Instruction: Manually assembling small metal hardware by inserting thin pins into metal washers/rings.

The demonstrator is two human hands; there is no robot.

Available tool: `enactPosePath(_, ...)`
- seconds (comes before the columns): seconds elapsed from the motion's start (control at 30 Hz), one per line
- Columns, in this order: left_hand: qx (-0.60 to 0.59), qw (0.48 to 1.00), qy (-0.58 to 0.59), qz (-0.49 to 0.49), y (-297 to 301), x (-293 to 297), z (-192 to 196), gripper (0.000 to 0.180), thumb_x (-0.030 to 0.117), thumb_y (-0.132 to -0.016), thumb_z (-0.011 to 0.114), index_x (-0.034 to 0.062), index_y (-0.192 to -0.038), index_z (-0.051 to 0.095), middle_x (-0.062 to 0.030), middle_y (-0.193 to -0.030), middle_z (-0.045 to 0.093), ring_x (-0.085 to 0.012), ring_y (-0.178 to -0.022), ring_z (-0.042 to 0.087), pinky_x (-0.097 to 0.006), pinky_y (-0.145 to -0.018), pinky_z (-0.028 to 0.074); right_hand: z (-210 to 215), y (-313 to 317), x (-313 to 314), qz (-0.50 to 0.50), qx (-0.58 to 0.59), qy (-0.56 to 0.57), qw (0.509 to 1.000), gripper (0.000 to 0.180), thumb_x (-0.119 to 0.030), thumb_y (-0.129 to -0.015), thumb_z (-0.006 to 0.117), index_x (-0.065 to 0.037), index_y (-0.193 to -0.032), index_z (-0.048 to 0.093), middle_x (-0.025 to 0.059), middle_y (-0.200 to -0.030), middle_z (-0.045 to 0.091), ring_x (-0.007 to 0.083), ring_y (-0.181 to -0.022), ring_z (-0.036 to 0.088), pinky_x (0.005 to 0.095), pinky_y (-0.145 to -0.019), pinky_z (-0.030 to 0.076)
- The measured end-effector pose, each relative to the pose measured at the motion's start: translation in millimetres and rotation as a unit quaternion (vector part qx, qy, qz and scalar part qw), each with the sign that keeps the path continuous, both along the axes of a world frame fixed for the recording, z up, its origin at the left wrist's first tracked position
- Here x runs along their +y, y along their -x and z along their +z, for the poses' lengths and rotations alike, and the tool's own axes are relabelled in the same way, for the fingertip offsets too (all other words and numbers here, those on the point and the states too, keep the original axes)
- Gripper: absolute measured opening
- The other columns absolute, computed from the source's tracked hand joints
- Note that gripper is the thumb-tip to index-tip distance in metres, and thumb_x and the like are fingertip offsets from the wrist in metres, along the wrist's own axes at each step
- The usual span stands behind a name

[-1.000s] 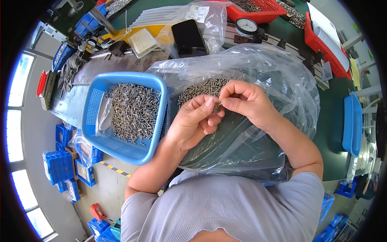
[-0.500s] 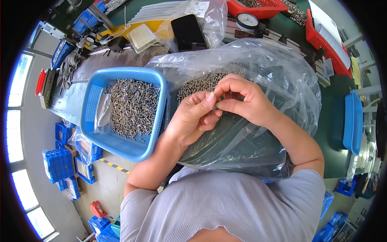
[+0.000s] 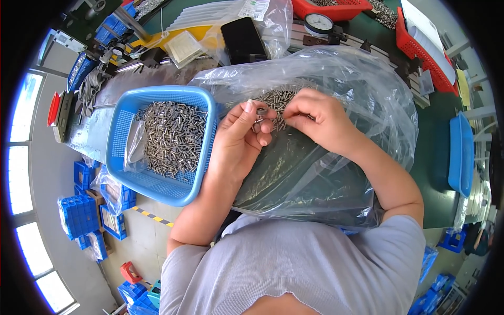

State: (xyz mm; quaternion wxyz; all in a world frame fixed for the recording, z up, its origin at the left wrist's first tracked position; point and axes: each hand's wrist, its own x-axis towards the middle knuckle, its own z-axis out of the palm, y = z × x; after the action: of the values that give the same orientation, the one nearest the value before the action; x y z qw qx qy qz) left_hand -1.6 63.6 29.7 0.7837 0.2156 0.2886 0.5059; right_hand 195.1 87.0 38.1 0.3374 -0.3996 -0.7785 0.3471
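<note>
Small metal pins (image 3: 278,100), maybe screws, lie heaped on a clear plastic bag (image 3: 346,79) in front of me. My left hand (image 3: 236,136), palm turned up, is closed round a small round metal piece (image 3: 261,112) and a short shiny pin beside it. Just right of it, at the heap's edge, my right hand (image 3: 325,123) has thumb and fingertips pinched together; whether a pin is between them is hidden. More of the same pins (image 3: 173,139) fill much of a blue plastic basket (image 3: 206,168) left of my left forearm.
Behind the bag lie a black phone (image 3: 244,39) and a pale square box (image 3: 185,48). A dial gauge (image 3: 318,23) sits on a metal rail. Red baskets (image 3: 425,52) stand at the far right, and a blue tray (image 3: 461,155) lies at the right edge.
My hands have drawn apart. The left moved slightly left and turned its palm up, showing the metal piece; the right moved right, to the heap's edge.
</note>
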Motion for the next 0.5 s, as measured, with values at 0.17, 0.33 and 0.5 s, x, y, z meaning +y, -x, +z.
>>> enactPosePath(0.17, -0.041, 0.999, 0.008, 0.003, 2, 2, -4, 0.019, 0.019, -0.096, 0.053, 0.0027, -0.103, 0.058, -0.0113, -0.092, 0.062, -0.0123, -0.072, 0.054, -0.024, -0.059, 0.046, -7, 4, -3, 0.023, -0.141, -0.158, 0.977, 0.017, -0.011, -0.065, 0.072, -0.006, -0.077, 0.061, 0.0074, -0.077, 0.054, 0.0296, -0.078, 0.055, 0.0411, -0.068, 0.045)
enactPosePath(0.33, -0.080, 0.995, -0.008, -0.061, 1, 2, -7, 0.020, 0.020, -0.096, 0.051, 0.0020, -0.103, 0.059, -0.0117, -0.092, 0.061, -0.0128, -0.069, 0.054, -0.024, -0.057, 0.046, -8, 9, -4, 0.005, -0.179, -0.245, 0.953, 0.012, -0.011, -0.068, 0.069, -0.007, -0.075, 0.060, 0.0065, -0.077, 0.054, 0.0276, -0.077, 0.056, 0.0400, -0.068, 0.045)
enactPosePath(0.5, -0.061, 0.996, 0.005, -0.072, -1, 0, -6, 0.024, 0.022, -0.096, 0.053, 0.0009, -0.104, 0.059, -0.0098, -0.088, 0.060, -0.0119, -0.067, 0.054, -0.024, -0.056, 0.046, -3, 5, -3, -0.006, -0.149, -0.217, 0.965, 0.012, -0.007, -0.068, 0.068, -0.005, -0.076, 0.059, 0.0073, -0.077, 0.054, 0.0283, -0.076, 0.056, 0.0396, -0.068, 0.045)
